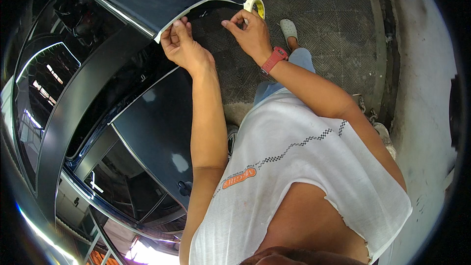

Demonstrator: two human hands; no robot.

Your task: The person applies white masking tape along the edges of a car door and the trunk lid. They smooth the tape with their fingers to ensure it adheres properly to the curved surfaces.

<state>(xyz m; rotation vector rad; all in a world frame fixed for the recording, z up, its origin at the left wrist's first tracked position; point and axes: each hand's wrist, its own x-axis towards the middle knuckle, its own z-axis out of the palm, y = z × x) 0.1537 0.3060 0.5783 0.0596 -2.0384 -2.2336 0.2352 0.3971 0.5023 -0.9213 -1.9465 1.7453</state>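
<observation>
A dark car door panel (140,7) stands open at the upper left, with a strip of whitish masking tape (201,2) along its curved edge. Near the chrome-trimmed corner, my left hand (187,46) pinches the taped edge between thumb and fingers. To the right, my right hand (252,31) has the roll of masking tape (247,5) at its fingers, one of which seems to pass into the ring. The strip reaches the roll at the door's far end. The right thumb and index finger are apart from the door. A red watch (275,60) is on the right wrist.
Another dark door panel (158,117) with dull pale patches lies left of my left forearm. The car's dark pillar (79,92) curves beyond it. Below is a textured dark floor mat (331,44). A pale, scuffed surface (419,117) and a chain (362,103) are at the right.
</observation>
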